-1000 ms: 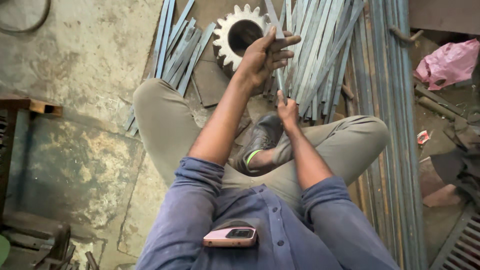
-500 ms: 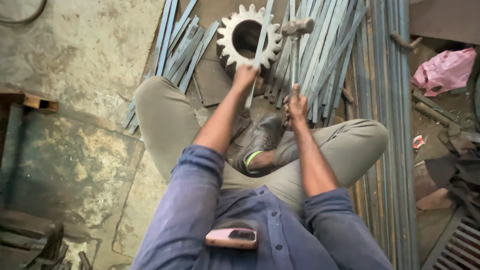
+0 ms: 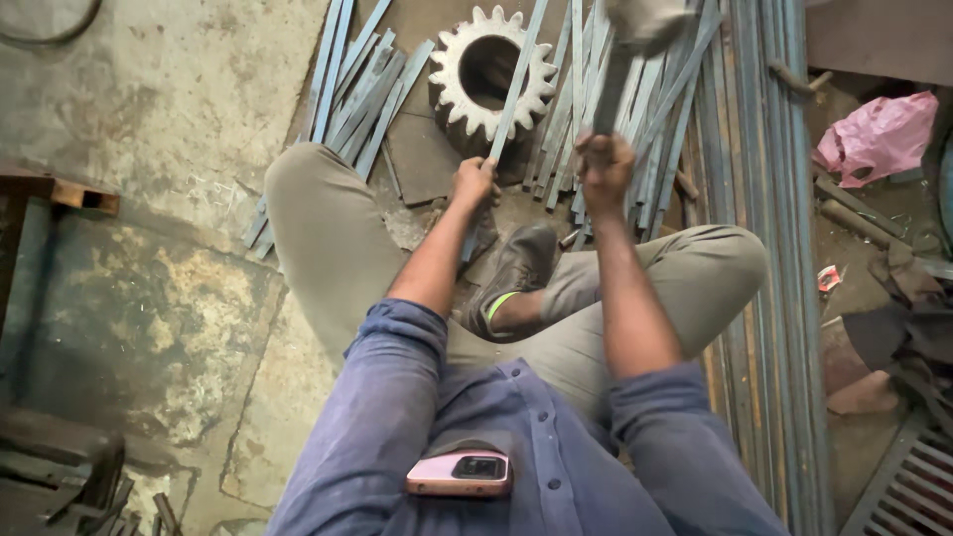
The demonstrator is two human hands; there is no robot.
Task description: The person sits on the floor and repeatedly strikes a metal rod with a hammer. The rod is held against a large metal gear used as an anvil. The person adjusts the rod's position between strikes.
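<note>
At upper centre, my left hand point(image 3: 475, 182) grips a flat steel strip point(image 3: 516, 84) across the gear point(image 3: 491, 74) as an anvil, right hand point(image 3: 604, 167) fisted around the raised hammer point(image 3: 635, 25).

Flat metal strip point(image 3: 516, 84): long, thin, grey-blue, gripped at its lower end, running up toward 12 o'clock and slightly tilted right, lying across the big toothed gear point(image 3: 491, 74). Hammer point(image 3: 620, 60): dark handle held near the bottom, upright, head blurred at the top edge, about 1 o'clock of the gear.
</note>
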